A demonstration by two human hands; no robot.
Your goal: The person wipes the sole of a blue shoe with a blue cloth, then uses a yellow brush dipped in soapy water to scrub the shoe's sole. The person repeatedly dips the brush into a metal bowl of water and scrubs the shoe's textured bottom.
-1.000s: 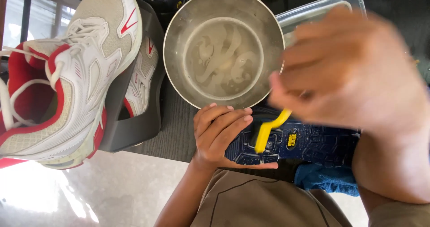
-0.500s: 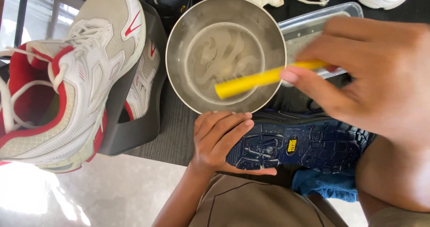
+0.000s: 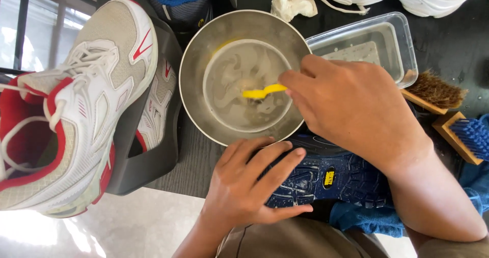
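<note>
Fingers of the right hand [image 3: 356, 110] pinch a yellow brush [image 3: 264, 91], its tip dipped into cloudy water in the steel bowl [image 3: 204, 59] just ahead of both hands. Left hand [image 3: 249, 187] lies flat, fingers clamped over the blue shoe sole [image 3: 331, 179] beneath the right wrist. Left of it stands a white-and-red sneaker [image 3: 76, 110].

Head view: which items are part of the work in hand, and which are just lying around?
In use:
right hand
yellow brush
steel bowl
left hand
blue shoe sole

Lying about:
white-and-red sneaker
plastic tub
two bristle brushes
crumpled cloth
</note>
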